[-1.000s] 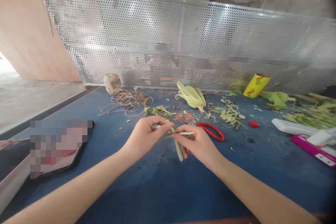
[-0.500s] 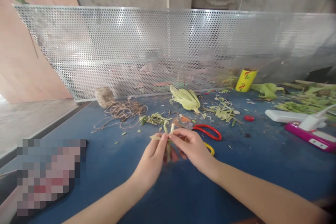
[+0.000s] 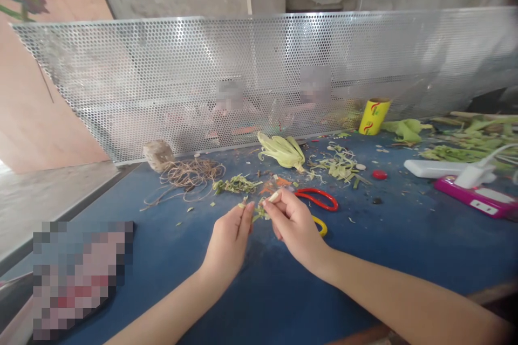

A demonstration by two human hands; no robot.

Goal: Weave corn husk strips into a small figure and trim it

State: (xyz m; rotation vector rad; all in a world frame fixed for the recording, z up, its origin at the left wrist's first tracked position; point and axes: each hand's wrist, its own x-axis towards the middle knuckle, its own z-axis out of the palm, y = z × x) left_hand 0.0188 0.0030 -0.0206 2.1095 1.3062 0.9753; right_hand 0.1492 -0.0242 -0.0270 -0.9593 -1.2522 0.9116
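Close together over the blue table, my left hand (image 3: 230, 234) and my right hand (image 3: 297, 229) pinch pale green plant strips between thumb and fingers. A short light piece (image 3: 274, 195) sticks out above my right fingers. Between the hands shows a green bit (image 3: 261, 210), too small to name. Just beyond my right hand lie scissors with one red handle (image 3: 324, 199) and one yellow handle (image 3: 321, 225), partly covered by that hand. A pale green corn husk (image 3: 281, 152) rests farther back, with trimmed green scraps (image 3: 237, 184) in front of it.
Twine (image 3: 194, 173) trails from a roll (image 3: 158, 155) at the back left. A yellow tube (image 3: 374, 117), plant stalks (image 3: 465, 140) and a purple power strip (image 3: 471, 197) stand right. A perforated metal screen (image 3: 182, 64) closes the back. A blurred flat object (image 3: 84, 280) lies left.
My hands have drawn slightly apart, and the strip in my right fingers has tipped from upright to slanting right. The crossed strips between the hands show less now. The view has shifted a little.
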